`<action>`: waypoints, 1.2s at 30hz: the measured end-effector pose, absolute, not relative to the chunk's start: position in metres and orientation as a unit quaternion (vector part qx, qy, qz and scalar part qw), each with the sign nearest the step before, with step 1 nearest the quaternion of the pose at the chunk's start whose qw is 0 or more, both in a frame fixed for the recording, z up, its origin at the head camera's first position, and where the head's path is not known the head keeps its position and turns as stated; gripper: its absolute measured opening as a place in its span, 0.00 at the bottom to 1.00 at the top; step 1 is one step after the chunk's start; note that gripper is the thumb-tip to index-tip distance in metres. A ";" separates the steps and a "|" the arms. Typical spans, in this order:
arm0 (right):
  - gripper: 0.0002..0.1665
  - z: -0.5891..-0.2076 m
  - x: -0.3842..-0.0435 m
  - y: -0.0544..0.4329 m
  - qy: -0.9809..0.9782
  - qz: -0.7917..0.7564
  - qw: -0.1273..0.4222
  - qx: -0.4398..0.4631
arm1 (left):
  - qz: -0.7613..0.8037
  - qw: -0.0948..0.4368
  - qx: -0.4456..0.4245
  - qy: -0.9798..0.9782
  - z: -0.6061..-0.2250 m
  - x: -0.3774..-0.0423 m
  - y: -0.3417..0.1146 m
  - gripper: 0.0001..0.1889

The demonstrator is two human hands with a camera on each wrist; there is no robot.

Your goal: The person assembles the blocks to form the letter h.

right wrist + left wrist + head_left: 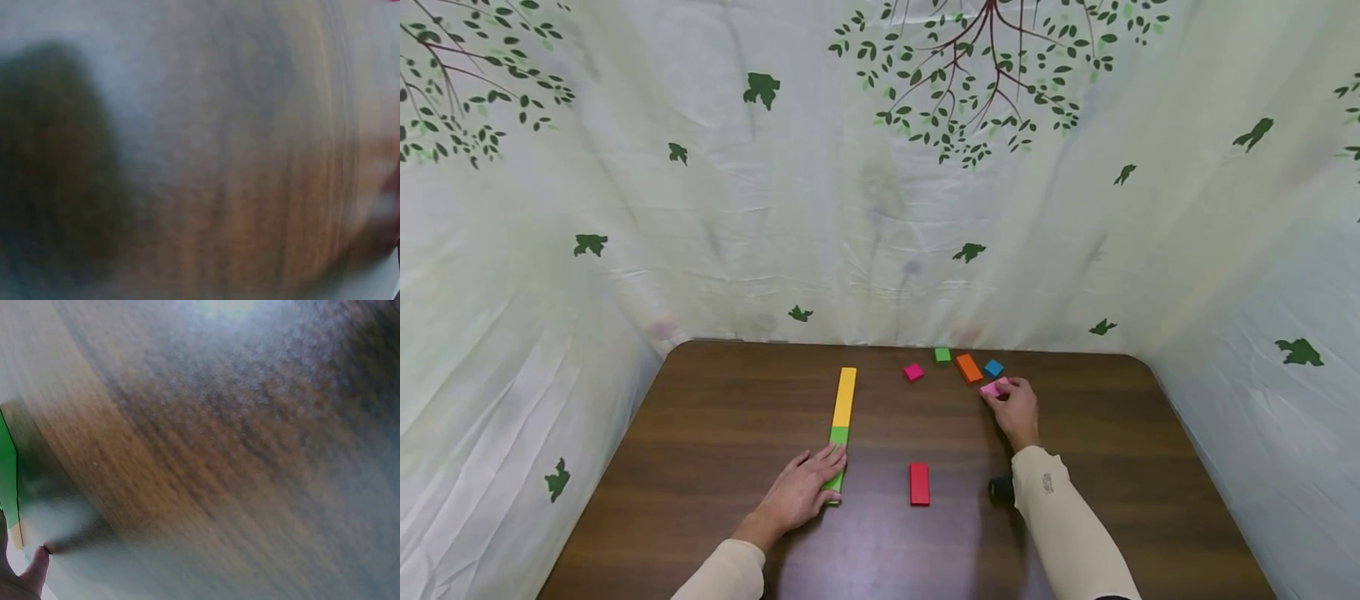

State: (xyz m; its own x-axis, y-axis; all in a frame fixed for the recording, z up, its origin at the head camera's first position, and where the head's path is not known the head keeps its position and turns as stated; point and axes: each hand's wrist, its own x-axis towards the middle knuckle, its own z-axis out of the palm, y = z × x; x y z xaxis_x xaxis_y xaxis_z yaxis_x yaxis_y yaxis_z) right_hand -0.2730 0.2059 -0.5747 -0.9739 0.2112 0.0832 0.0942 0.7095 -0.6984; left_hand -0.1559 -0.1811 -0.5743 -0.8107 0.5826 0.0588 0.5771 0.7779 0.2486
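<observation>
My left hand lies with its fingers extended over a green block, covering part of it. Against the far end of that green block sits a long yellow block, the two in one straight line. In the left wrist view, the green block shows at the left edge, with a thumb just below it. Toward the back of the table, my right hand pinches a pink block between thumb and fingers. Whether that block touches the tabletop I cannot tell. The right wrist view is blurred.
Near the back edge lie a magenta block, a small green block, an orange block and a blue block. A red block lies between the hands on the brown wooden table. White leaf-print cloth hangs behind and at both sides.
</observation>
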 end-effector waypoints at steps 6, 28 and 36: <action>0.28 -0.574 -0.266 0.201 -0.922 0.378 0.054 -0.061 | 0.128 0.008 0.309 0.942 -0.573 -0.157 -0.180 0.31; 0.25 -0.577 -0.240 0.155 -0.925 0.376 -0.014 0.058 | 0.134 0.015 0.303 0.943 -0.573 -0.157 -0.179 0.31; 0.24 -0.576 -0.233 0.145 -0.922 0.367 -0.019 0.125 | 0.131 0.014 0.305 0.943 -0.575 -0.157 -0.180 0.31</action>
